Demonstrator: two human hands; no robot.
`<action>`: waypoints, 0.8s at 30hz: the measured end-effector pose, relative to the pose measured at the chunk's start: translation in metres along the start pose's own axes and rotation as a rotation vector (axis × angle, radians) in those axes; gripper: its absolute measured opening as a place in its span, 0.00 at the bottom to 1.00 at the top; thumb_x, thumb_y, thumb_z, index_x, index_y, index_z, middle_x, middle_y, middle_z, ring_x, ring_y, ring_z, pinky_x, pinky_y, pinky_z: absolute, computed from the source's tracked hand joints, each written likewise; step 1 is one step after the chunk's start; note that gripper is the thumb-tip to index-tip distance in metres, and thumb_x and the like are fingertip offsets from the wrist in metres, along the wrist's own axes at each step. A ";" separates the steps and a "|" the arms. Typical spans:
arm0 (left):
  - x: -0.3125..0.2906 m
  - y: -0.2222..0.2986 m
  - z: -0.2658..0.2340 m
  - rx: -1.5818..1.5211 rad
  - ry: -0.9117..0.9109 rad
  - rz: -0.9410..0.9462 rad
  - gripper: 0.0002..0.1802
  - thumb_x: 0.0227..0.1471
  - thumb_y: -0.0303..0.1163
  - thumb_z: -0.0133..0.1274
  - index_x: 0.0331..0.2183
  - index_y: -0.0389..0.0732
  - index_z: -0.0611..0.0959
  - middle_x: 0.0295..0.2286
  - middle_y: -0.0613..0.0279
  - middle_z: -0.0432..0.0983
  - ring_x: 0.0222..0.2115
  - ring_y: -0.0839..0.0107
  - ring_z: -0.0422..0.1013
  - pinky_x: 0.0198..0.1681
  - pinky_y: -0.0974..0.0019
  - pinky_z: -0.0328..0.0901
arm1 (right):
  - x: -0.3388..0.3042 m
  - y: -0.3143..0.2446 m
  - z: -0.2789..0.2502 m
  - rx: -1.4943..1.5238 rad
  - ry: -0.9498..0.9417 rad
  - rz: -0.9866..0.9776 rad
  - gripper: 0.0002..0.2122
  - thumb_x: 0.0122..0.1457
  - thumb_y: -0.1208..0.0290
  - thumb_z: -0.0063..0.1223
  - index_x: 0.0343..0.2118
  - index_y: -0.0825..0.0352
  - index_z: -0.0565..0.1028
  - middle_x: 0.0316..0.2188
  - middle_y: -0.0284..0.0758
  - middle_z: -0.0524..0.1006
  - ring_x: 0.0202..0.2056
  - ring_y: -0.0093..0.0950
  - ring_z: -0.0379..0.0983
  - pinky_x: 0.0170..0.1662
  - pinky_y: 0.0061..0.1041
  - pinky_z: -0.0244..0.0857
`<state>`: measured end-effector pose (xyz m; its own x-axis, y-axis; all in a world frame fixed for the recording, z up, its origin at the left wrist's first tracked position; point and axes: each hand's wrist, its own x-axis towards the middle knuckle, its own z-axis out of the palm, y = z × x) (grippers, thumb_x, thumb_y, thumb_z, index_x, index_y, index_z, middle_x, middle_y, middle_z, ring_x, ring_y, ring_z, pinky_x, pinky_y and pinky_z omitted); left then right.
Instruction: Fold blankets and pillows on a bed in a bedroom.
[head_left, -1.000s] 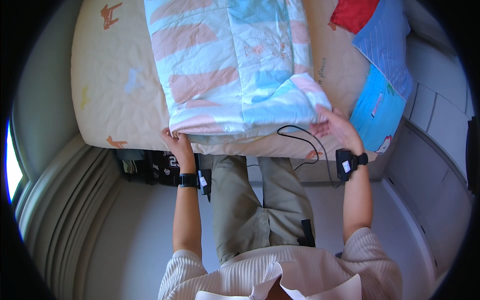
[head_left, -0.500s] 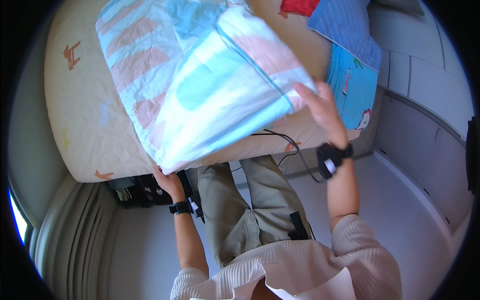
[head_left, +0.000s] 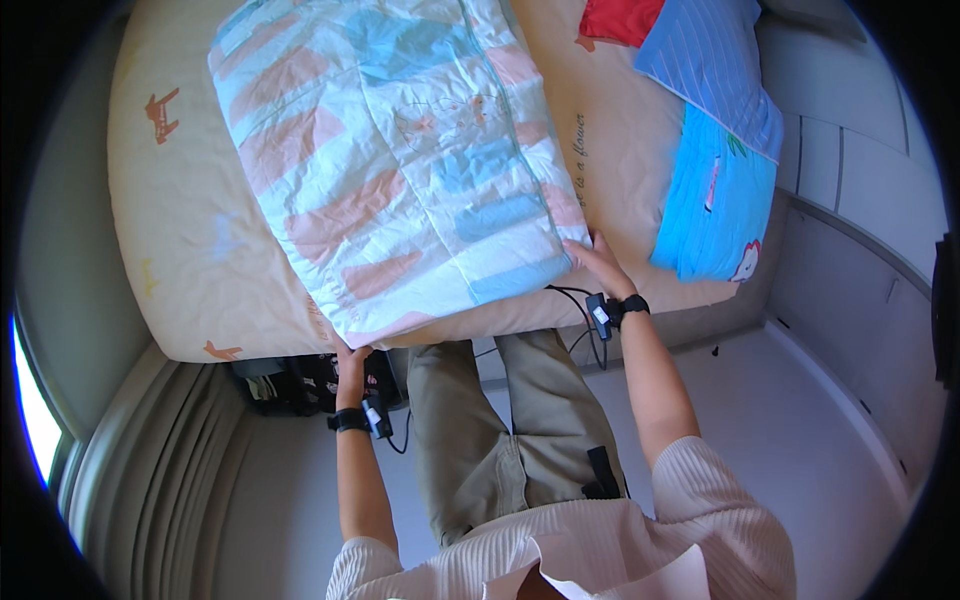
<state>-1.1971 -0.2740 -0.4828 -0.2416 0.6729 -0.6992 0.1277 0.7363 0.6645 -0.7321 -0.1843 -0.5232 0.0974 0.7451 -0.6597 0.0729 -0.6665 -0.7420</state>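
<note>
A thin quilt (head_left: 420, 170) with white, pink and light blue patches lies mostly flat over the bed, its near edge at the mattress front. My left hand (head_left: 350, 362) is closed on the quilt's near left corner, right at the mattress edge. At the near right corner, my right hand (head_left: 601, 262) grips the fabric between thumb and fingers. Some fingertips of both hands are hidden by the cloth. Black straps with small devices circle both wrists.
Beneath the quilt is a mattress (head_left: 170, 230) in a beige printed sheet. On the right lie a bright blue folded cloth (head_left: 700, 205), a striped blue pillow (head_left: 715, 75) and a red cloth (head_left: 620, 18). Dark bags (head_left: 270, 385) stand under the bed's left side; black cables (head_left: 585, 300) hang near my right wrist.
My right hand has moved down and slightly left, lowering the lifted quilt corner. The raised, folded part now lies flatter, showing its patterned top. My left hand stays at its corner.
</note>
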 end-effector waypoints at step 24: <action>-0.180 0.016 -0.058 0.227 -0.068 -0.155 0.15 0.42 0.19 0.49 0.38 0.35 0.76 0.35 0.54 0.72 0.36 0.66 0.70 0.40 0.66 0.65 | -0.168 -0.033 -0.045 0.055 -0.361 0.599 0.15 0.55 0.65 0.51 0.40 0.72 0.73 0.26 0.37 0.77 0.23 0.25 0.74 0.27 0.23 0.70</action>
<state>-1.2076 -0.3870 -0.3312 -0.2107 0.5482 -0.8094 0.3081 0.8230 0.4772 -0.7059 -0.2882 -0.3825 -0.2317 0.2174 -0.9482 0.0586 -0.9698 -0.2366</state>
